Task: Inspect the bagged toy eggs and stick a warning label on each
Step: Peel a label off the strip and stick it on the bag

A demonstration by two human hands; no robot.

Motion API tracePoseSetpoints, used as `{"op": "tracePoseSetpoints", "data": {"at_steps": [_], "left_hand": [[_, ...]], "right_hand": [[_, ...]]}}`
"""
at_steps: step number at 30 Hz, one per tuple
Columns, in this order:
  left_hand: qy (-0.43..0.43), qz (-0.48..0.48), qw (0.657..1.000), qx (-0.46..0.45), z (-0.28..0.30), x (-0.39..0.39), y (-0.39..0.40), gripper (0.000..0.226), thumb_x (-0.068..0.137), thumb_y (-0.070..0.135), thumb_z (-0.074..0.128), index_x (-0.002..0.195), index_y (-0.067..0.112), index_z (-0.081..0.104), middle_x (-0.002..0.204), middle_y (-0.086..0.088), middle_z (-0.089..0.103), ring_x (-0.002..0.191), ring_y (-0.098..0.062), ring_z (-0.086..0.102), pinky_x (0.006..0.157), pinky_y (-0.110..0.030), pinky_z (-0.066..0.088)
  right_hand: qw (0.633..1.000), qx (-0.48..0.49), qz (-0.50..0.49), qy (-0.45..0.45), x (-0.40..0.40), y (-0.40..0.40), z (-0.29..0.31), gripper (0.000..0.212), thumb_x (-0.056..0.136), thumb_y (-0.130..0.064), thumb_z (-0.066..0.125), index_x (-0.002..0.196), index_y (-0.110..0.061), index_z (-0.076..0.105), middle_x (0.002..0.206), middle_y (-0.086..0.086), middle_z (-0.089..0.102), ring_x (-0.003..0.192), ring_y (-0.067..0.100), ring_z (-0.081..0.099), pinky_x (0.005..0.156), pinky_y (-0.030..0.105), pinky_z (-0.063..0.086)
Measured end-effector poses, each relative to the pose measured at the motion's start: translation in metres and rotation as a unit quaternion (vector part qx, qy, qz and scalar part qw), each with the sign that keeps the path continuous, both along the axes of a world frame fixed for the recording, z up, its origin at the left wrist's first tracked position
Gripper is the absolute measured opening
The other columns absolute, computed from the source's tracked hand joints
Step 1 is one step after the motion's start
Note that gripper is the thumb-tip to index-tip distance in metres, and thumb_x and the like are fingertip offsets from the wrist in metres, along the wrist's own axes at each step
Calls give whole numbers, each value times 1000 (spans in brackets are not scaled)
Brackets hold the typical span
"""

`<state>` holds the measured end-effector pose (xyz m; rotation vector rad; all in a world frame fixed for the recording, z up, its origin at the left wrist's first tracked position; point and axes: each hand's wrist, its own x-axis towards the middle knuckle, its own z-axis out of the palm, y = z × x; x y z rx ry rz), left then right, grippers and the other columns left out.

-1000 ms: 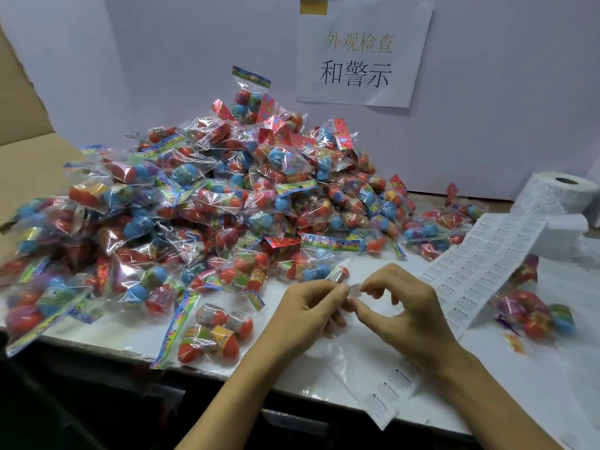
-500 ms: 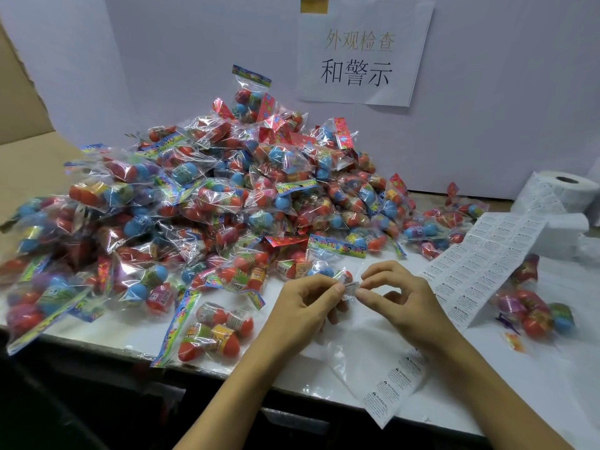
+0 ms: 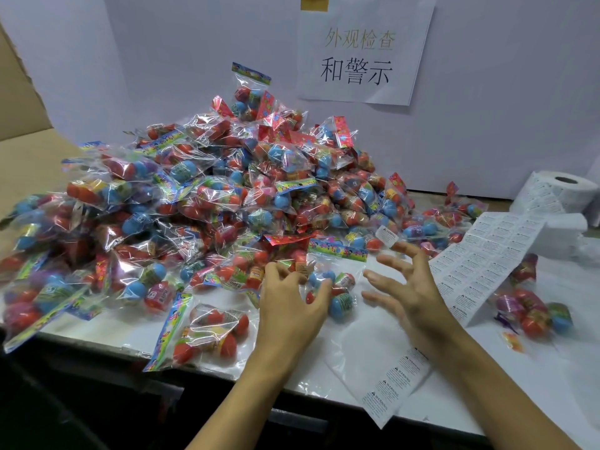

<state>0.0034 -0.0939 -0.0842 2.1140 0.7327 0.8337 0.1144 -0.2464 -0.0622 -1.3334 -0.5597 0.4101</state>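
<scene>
the hands have parted: the left hand (image 3: 292, 300) now curls onto a bagged egg pack (image 3: 331, 287) at the pile's near edge, while the right hand (image 3: 409, 287), fingers spread, carries a peeled warning label (image 3: 387, 236) on its fingertip, just beyond the pack, ready to stick.

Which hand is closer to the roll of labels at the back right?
The right hand. It hovers open beside the unrolled label strip, still well short of the label roll. The left hand lies farther left, on a bag of eggs.
</scene>
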Motion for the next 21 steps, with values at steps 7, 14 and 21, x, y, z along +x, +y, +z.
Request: {"op": "tracePoseSetpoints", "data": {"at_steps": [7,14,21], "left_hand": [[-71,-81,994,-27,6,-6,4,24,83,33,84,101,34,67,103,3,56,85,-2,53,73,-7,39],[-136,-212,956,-153,12,-8,2,38,90,3,75,116,17,52,102,-4,74,90,-20,73,78,-25,58],[-120,-260,943,-173,11,-11,2,40,88,9,79,118,20,54,101,-5,76,91,-21,75,84,-29,60]], "right_hand": [[998,50,35,20,0,-1,0,61,70,-14,81,115,-43,51,138,8,50,109,26,72,82,35,60],[996,83,40,-7,1,-2,-1,69,73,-9,84,120,-38,42,137,10,52,116,33,68,95,39,57],[998,51,-14,-29,2,2,-2,67,66,-12,81,113,-36,41,132,13,55,105,27,73,90,42,60]]}}
